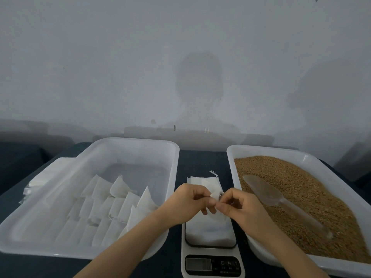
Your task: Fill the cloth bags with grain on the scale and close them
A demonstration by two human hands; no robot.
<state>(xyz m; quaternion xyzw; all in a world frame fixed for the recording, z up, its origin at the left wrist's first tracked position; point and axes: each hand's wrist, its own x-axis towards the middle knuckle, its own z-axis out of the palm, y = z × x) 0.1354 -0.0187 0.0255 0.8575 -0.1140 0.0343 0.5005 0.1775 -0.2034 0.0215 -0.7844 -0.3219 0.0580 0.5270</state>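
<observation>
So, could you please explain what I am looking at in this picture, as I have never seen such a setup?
There is no machine here: a camera worn on a person's head looks down at their two bare hands. The left hand and right hand together pinch a small white cloth bag above the scale. The left tray holds spare bags; the right tray holds grain with a clear scoop lying on it. Everything stands on a dark table.
</observation>
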